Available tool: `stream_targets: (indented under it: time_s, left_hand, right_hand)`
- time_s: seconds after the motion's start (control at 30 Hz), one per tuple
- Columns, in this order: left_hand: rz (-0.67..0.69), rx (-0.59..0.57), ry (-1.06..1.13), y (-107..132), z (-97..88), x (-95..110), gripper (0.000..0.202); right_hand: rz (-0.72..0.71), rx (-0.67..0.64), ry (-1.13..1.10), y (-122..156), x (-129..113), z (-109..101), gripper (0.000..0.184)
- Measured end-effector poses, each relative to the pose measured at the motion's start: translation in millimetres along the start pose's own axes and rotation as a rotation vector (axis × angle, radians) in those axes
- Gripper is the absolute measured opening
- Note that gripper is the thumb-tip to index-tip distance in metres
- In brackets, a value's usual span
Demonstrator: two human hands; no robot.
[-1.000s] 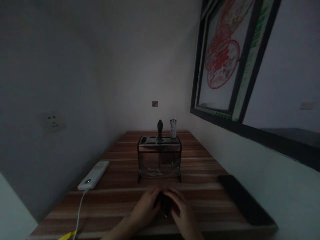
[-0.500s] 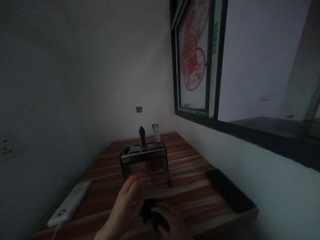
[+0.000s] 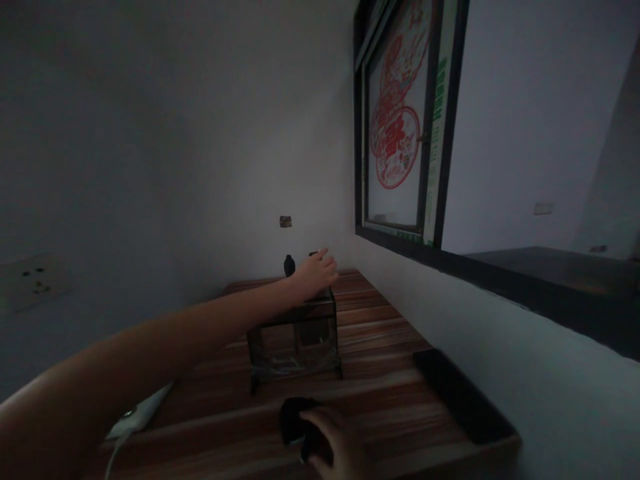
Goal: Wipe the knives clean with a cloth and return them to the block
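Head view: left hand is covering most of a dark-rimmed item atop the rack, grip unclear; right hand is gripping a black object nearer the camera.

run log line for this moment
left hand: over rack top, by half-hidden container, grip unclear | right hand: curled around black object | dark handle: partly behind left arm | black slab: right of rack
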State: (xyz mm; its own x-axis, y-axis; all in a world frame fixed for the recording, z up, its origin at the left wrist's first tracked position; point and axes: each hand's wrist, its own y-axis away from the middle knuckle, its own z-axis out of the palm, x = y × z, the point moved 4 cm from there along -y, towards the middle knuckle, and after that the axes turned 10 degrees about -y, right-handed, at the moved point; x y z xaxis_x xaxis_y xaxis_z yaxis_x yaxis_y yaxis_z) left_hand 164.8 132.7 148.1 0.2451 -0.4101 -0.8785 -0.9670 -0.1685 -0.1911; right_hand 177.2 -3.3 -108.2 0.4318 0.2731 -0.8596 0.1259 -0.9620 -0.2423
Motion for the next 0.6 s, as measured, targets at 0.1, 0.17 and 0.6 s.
stream_targets:
  time_s: [0.1,0.17,0.6]
  left_hand:
    - [-0.006,-0.082,-0.029,-13.3,19.9,-0.7,0.011]
    - [-0.004,-0.145,-0.047,-20.4,30.6,1.9,0.010]
    - [-0.004,-0.376,-0.003,-45.5,68.3,3.3,0.027]
  right_hand:
    - [-0.038,-0.020,0.017,-3.3,6.5,2.8,0.074]
    - [-0.064,-0.037,0.023,-4.9,9.9,5.3,0.074]
    - [-0.077,0.002,0.011,-7.5,17.4,12.1,0.076]
